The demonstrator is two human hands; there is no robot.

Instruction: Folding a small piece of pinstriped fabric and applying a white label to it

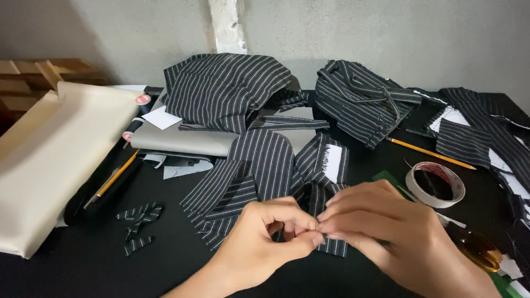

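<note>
Low in the frame, the left hand (264,238) reaches up from the bottom edge with its knuckles toward the camera, fingers curled and thumb and forefinger pressed together on an edge of the striped fabric piece (317,187). Right beside it, fingertips meeting, the right hand (386,232) comes in from the lower right, back of the hand upward, its fingers pinching the same edge. That piece lies at the centre of the black table (83,265), partly hidden under both hands.

At the far left lies a cream fabric roll (49,160), then a pencil (113,179) and small striped scraps (138,223). Heaps of striped cloth (226,88) sit above the hands. Right of the hands are a tape roll (436,185) and a second pencil (430,150).
</note>
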